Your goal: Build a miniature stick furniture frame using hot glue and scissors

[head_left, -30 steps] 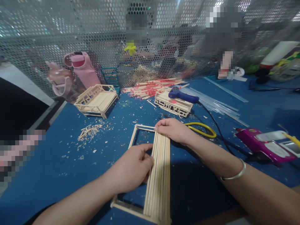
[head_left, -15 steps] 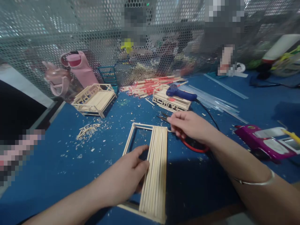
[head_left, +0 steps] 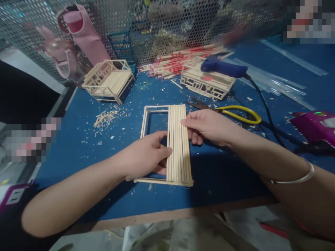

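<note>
A small frame of thin wooden sticks [head_left: 179, 150] lies before me on the blue table, its right part covered by sticks laid side by side. My left hand [head_left: 146, 153] grips the stick panel from the left, thumb on top and fingers through the uncovered part of the frame. My right hand [head_left: 206, 127] is closed at the panel's right edge, thumb on the upper face and the other fingers curled beside it. Just beyond that hand rest scissors [head_left: 239, 111] with a yellow handle loop, partly hidden behind it.
A miniature stick bench [head_left: 110, 82] stands at the back left. A blue glue gun [head_left: 223, 68] lies over another stick model [head_left: 206, 83]. Red-marked sticks [head_left: 180, 61] are heaped behind, clear glue sticks [head_left: 277, 82] to the right. Wood scraps [head_left: 106, 118] litter the table [head_left: 117, 146].
My right hand has let go of the scissors, now on the table, and taken the panel's right edge. My left hand keeps hold of the frame. The view has tilted down.
</note>
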{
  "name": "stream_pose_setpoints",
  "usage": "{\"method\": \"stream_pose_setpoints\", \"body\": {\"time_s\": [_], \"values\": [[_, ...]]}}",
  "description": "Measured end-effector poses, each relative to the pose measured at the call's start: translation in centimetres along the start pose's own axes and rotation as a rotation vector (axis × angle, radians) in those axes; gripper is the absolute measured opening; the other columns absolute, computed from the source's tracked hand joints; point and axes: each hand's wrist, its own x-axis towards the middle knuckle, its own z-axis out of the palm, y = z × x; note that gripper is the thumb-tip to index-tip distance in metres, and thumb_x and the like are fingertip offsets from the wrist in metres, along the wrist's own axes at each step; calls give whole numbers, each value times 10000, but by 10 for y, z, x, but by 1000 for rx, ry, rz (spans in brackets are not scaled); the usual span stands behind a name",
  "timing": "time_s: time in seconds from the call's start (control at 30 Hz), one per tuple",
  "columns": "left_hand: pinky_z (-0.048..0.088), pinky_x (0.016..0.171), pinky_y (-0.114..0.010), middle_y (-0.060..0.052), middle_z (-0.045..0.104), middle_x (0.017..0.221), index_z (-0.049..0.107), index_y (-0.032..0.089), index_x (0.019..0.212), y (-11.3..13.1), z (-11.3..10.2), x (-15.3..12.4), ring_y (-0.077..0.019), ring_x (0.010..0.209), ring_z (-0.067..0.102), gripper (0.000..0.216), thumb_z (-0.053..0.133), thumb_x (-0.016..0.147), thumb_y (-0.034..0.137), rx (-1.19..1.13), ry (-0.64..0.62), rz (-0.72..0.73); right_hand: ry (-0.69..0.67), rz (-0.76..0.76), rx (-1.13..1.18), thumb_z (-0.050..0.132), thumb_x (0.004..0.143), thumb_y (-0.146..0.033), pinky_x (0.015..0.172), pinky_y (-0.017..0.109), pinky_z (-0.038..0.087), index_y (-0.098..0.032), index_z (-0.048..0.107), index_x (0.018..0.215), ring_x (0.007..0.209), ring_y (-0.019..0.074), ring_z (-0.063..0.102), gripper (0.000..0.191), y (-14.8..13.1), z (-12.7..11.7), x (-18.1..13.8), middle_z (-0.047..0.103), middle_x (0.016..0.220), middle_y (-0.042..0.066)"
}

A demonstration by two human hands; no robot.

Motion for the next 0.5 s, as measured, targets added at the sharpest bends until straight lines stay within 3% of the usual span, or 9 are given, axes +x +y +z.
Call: {"method": "stream_pose_setpoints", "body": {"time_s": [0.17, 0.33, 0.5], "values": [[528, 555, -236, -12, 680, 726, 471, 241, 1310, -3, 0, 1, -132, 616, 656, 459, 482, 873, 101, -6, -19, -3, -2, 1, 5, 511, 885, -170, 298, 156, 362, -184, 523, 549, 308, 72, 494, 337, 0, -1, -3, 569, 404, -21], [529, 548, -234, 33, 593, 607, 472, 206, 1312, -8, 0, -1, -112, 551, 599, 485, 552, 839, 135, 33, -10, 72, -15, 28, 35, 489, 899, -179, 282, 142, 343, -184, 499, 564, 297, 67, 480, 335, -1, 1, -3, 553, 386, -33], [511, 525, -233, 50, 547, 634, 440, 187, 1314, -12, -1, -4, -113, 538, 569, 538, 603, 800, 192, 4, 40, 80, -130, 142, 144, 468, 911, -234, 303, 132, 361, -166, 527, 590, 311, 65, 491, 334, -4, 5, -1, 559, 404, -22]]}}
